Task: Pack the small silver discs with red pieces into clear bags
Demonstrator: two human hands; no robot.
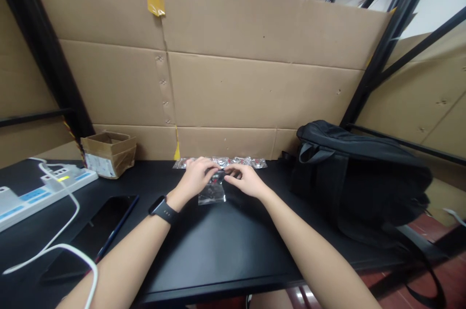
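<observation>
My left hand (196, 176) and my right hand (244, 179) meet over a small clear plastic bag (212, 192) with a dark part inside. Both hands pinch the bag's top edge, fingers curled, and the bag's lower half rests on the black table (218, 246). A black smartwatch (163, 210) sits on my left wrist. Behind the hands, a row of several similar clear packets (233, 161) with red and dark contents lies along the cardboard wall.
A black backpack (357, 178) lies at the right. A small open cardboard box (109, 153), a white power strip (40, 191) with a white cable (65, 231), a dark phone (102, 224) and a pen (118, 226) are at the left.
</observation>
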